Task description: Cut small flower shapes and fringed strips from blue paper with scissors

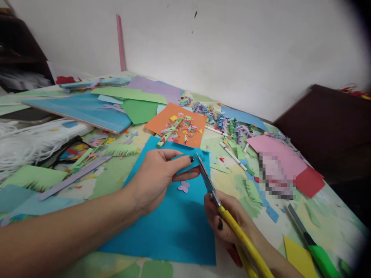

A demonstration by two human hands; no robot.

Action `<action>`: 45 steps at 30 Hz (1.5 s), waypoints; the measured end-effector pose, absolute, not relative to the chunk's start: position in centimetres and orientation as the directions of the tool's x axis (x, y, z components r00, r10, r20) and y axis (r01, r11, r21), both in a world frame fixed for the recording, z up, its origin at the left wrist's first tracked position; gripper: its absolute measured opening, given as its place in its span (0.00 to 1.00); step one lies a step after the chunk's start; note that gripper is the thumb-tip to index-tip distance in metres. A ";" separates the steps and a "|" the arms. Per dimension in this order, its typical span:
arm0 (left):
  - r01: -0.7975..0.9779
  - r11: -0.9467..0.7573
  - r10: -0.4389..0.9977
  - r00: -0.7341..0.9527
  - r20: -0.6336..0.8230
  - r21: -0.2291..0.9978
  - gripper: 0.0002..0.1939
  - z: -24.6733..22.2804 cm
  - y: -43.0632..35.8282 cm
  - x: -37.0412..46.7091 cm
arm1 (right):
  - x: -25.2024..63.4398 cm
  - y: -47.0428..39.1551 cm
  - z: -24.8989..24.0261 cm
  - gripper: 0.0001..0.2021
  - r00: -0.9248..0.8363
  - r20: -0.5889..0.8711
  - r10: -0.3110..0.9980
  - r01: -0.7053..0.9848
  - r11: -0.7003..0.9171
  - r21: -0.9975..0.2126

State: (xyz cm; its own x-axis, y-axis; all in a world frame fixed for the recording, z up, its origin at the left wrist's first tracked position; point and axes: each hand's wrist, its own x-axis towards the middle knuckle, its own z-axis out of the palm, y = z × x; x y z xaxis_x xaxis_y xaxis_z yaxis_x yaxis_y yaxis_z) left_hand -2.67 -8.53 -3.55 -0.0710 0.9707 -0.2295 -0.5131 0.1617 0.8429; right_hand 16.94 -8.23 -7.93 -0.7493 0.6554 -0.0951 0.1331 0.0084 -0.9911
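My left hand [162, 173] pinches a small folded piece of blue paper [188, 164] between thumb and fingers. In my right hand [228, 220] is a pair of scissors with yellow handles [240, 235]. The blades point up and away, their tips at the right edge of the blue piece; whether they are cutting into it I cannot tell. Below both hands lies a large sheet of blue paper [162, 231]. A small lilac paper butterfly [183, 187] rests on that sheet, just under my left fingers.
An orange sheet [153, 123] holds colourful scraps behind my hands. Curled paper strips [220, 119] and white sticks [233, 156] lie beyond. Green-handled scissors [321, 255] and yellow paper [298, 255] are at right. White string [17, 146] and a blue board [78, 112] are at left.
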 end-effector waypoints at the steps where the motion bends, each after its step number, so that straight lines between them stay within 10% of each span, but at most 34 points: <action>1: -0.510 0.163 0.970 -0.073 -0.232 0.845 0.06 -3.5 -8.6 -2.7 | 16.9 -8.3 -7.8 0.20 -0.746 -0.092 0.660 0.124 0.001 -0.992; 45: -0.491 0.143 0.978 -0.064 -0.199 0.860 0.05 -3.4 -8.6 -2.6 | 17.2 -9.8 -7.1 0.22 -0.651 -0.111 0.751 0.172 0.003 -0.985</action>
State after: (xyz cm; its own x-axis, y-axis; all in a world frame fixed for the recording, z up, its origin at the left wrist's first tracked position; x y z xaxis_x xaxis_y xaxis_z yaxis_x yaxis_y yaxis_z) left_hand -2.60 -8.64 -3.41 -0.0642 0.9778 -0.1993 -0.4906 0.1430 0.8596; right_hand 17.20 -9.77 -7.06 -0.6512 0.7507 -0.1113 0.1716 0.0028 -0.9852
